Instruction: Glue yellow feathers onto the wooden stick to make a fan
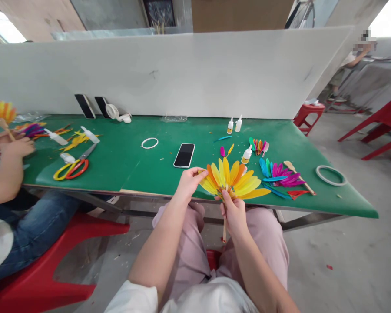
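A fan of yellow and orange feathers point(230, 174) on a wooden stick point(224, 230) is held over the table's front edge. My right hand point(235, 213) is closed round the base of the feathers and the top of the stick, thumb in front. At the fan's left side, my left hand point(191, 182) pinches an outer feather between thumb and fingers. Behind the fan stands a small white glue bottle point(246, 155). Right of it lie magenta feathers point(286, 177), blue feathers point(267, 168) and a wooden spoon-shaped stick point(299, 177).
On the green table point(133, 169) are a phone point(184, 155), a white ring point(149, 143), a thicker ring point(331, 175) and scissors point(74, 167). Two glue bottles point(234, 125) stand farther back. A co-worker's hands point(13, 145) hold another feather fan at left. A white panel point(169, 74) borders the back.
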### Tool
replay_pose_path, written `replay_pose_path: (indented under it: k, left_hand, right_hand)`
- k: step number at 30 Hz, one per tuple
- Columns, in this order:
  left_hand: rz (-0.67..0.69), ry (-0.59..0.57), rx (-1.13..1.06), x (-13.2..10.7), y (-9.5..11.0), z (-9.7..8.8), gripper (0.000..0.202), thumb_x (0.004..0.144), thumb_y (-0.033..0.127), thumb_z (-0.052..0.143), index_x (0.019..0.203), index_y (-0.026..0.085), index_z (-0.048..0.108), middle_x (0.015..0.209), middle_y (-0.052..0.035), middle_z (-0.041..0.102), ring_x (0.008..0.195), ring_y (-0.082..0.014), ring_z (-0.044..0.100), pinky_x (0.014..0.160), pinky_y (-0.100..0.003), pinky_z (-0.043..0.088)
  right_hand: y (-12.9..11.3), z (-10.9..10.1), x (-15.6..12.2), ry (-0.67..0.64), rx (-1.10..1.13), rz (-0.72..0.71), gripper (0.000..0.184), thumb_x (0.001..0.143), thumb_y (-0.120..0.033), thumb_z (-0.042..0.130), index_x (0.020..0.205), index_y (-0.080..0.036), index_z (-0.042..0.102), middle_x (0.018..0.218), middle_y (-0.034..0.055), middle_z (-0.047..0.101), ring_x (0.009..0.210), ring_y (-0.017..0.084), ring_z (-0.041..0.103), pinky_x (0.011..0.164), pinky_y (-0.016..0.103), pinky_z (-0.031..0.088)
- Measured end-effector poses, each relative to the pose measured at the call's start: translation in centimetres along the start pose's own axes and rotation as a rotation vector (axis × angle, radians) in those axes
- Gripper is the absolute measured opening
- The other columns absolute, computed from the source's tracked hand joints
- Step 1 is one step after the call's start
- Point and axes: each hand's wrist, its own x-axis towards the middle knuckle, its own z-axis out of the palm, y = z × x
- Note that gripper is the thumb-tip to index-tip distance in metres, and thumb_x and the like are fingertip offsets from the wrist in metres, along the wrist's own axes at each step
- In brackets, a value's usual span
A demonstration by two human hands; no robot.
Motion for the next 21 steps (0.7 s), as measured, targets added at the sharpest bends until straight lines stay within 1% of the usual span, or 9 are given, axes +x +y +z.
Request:
replay_pose_path:
  k: [8,15,21]
  left_hand:
    - [0.037,-0.002,0.004,-0.15,-0.05,0.29,0.029,0.061,0.039,0.069,0.073,0.013,0.063,0.061,0.0016,0.060,0.051,-0.0083,0.050,0.052,-0.021,0.038]
    - [0.069,-0.015,0.012,-0.30,-0.21,0.45,0.026,0.066,0.038,0.065,0.075,0.014,0.059,0.060,0.0023,0.057,0.050,-0.0079,0.049,0.048,-0.019,0.037]
    - [0.080,-0.029,0.024,-0.27,-0.46,0.34,0.025,0.068,0.039,0.064,0.076,0.016,0.058,0.059,0.0032,0.055,0.048,-0.0071,0.048,0.045,-0.017,0.035]
  right_hand:
    - [-0.22,0.18,-0.15,0.008,0.007,0.001,0.034,0.065,-0.045,0.066,0.070,-0.014,0.055,0.058,0.0015,0.064,0.027,0.002,0.030,0.025,0.019,0.016]
    - [-0.48,0.34,-0.27,0.016,-0.010,0.007,0.037,0.063,-0.048,0.067,0.070,-0.014,0.054,0.056,0.0008,0.063,0.026,0.002,0.030,0.025,0.019,0.015]
    - [-0.36,0.37,-0.24,0.011,-0.001,0.000,0.035,0.065,-0.046,0.066,0.072,-0.013,0.054,0.056,0.0002,0.062,0.027,0.001,0.030,0.025,0.018,0.016]
